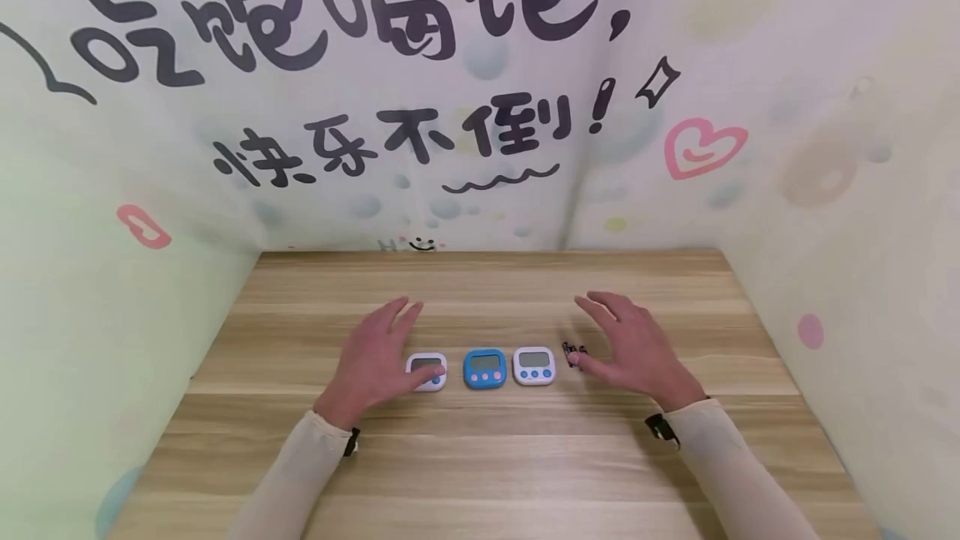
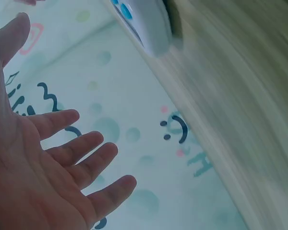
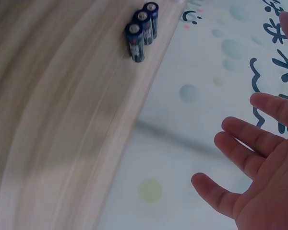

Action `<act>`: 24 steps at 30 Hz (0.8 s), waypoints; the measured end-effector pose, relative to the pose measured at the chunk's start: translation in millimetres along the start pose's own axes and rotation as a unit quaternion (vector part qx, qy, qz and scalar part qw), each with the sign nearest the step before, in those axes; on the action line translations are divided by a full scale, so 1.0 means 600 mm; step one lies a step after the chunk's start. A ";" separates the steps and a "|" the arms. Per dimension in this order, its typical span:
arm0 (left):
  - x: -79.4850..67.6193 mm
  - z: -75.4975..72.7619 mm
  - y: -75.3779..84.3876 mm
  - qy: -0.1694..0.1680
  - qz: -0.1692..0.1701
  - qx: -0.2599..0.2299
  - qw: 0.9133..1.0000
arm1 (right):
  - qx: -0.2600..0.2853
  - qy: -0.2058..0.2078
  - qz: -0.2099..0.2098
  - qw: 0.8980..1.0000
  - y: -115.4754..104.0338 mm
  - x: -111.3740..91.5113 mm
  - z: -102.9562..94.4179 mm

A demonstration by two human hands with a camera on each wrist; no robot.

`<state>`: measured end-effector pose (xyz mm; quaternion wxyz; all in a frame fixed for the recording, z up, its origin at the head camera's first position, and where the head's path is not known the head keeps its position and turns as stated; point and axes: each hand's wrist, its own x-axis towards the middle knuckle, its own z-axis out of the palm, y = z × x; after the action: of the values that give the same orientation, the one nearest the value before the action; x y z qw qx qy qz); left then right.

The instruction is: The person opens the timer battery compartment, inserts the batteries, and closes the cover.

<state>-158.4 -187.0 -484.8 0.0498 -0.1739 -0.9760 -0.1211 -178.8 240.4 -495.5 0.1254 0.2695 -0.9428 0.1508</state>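
Three small digital timers lie in a row on the wooden table. At the left is a white timer [image 1: 417,361], partly covered by the thumb of my left hand [image 1: 370,358] in the head view. A blue timer [image 1: 485,384] with pink buttons lies in the middle, close beside another white timer [image 1: 534,373] with blue buttons. Three dark batteries [image 3: 143,28] stand upright to the right of the timers. My right hand [image 1: 636,350] is held near them, its thumb overlapping them in the head view. Both hands have fingers spread and hold nothing.
The wooden table [image 1: 480,473] reaches back to a white wall [image 1: 480,215] with dark lettering and coloured spots. Side walls [image 1: 862,273] close it in left and right. A dark strap [image 1: 662,430] sits at the right wrist.
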 end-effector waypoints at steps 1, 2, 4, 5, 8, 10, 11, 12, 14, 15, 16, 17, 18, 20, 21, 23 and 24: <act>0.001 0.001 0.003 0.001 0.003 -0.006 1.000 | 0.004 0.003 -0.005 1.000 -0.002 0.000 0.002; 0.001 0.002 0.006 0.003 0.006 -0.013 1.000 | 0.009 0.008 -0.010 1.000 -0.003 0.001 0.004; 0.003 0.004 0.012 0.003 0.010 -0.023 1.000 | 0.020 0.014 -0.018 1.000 -0.007 0.002 0.008; 0.004 0.006 0.015 0.002 0.012 -0.028 1.000 | 0.025 0.015 -0.020 0.999 -0.008 0.002 0.011; 0.006 0.012 0.023 -0.006 0.014 -0.035 0.999 | 0.040 0.009 -0.019 0.999 -0.014 0.004 0.015; 0.007 0.017 0.030 -0.010 0.017 -0.042 0.999 | 0.054 0.000 -0.014 0.998 -0.020 0.004 0.016; 0.008 0.020 0.033 -0.012 0.019 -0.046 0.999 | 0.059 -0.004 -0.011 0.998 -0.022 0.004 0.017; 0.009 0.023 0.036 -0.014 0.021 -0.050 0.998 | 0.063 -0.008 -0.010 0.998 -0.024 0.004 0.018; 0.011 0.029 0.042 -0.017 0.028 -0.061 0.998 | 0.072 -0.017 -0.009 0.997 -0.029 0.004 0.020; 0.011 0.030 0.046 -0.020 0.032 -0.069 0.997 | 0.077 -0.019 -0.009 0.997 -0.031 0.004 0.022; 0.011 0.033 0.049 -0.024 0.035 -0.074 0.996 | 0.081 -0.021 -0.010 0.996 -0.032 0.004 0.024; 0.012 0.035 0.053 -0.026 0.039 -0.083 0.995 | 0.082 -0.024 -0.009 0.996 -0.034 0.004 0.026; 0.013 0.038 0.056 -0.028 0.042 -0.091 0.995 | 0.087 -0.027 -0.009 0.996 -0.036 0.004 0.027; 0.016 0.042 0.063 -0.032 0.049 -0.112 0.992 | 0.099 -0.035 -0.003 0.994 -0.040 0.004 0.029; 0.018 0.044 0.066 -0.033 0.052 -0.121 0.991 | 0.104 -0.039 0.000 0.994 -0.041 0.005 0.029; 0.022 0.048 0.074 -0.035 0.060 -0.133 0.989 | 0.115 -0.049 0.006 0.992 -0.044 0.005 0.030; 0.025 0.049 0.077 -0.036 0.064 -0.137 0.988 | 0.120 -0.053 0.007 0.991 -0.045 0.005 0.031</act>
<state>-157.5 -132.3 -501.2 -0.0023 -0.2458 -0.9382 -0.2439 -169.6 210.6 -505.9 0.0407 0.2832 -0.9251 0.2496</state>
